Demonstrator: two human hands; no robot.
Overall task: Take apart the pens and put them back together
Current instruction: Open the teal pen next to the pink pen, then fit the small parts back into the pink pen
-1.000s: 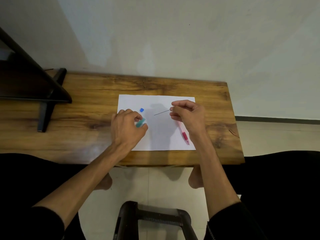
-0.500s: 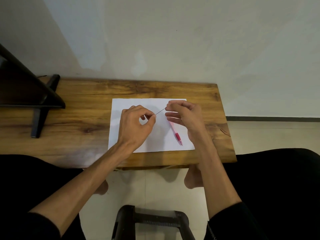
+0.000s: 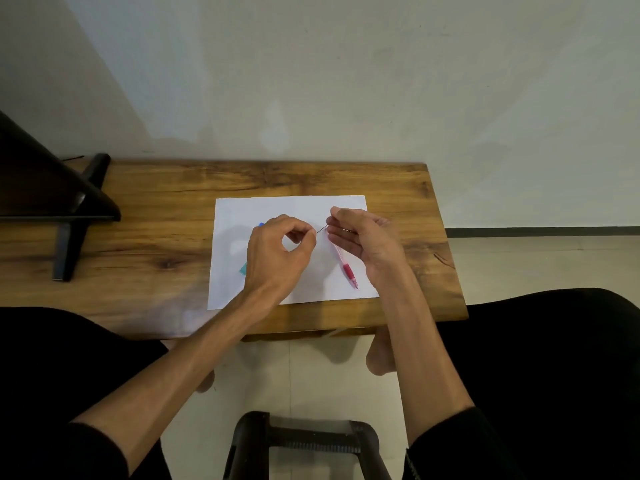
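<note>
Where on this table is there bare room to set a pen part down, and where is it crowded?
Free: the wooden table between the black stand and the white paper, and the paper's far strip. Crowded: mid-paper, where left hand and right hand pinch a thin refill beside the pink pen and teal piece.

A pink-and-red pen [image 3: 343, 263] lies on white paper [image 3: 287, 209], over a brown wood-grain table [image 3: 156, 244], beside teal [image 3: 243, 268] and blue [image 3: 261, 224] pieces.
</note>
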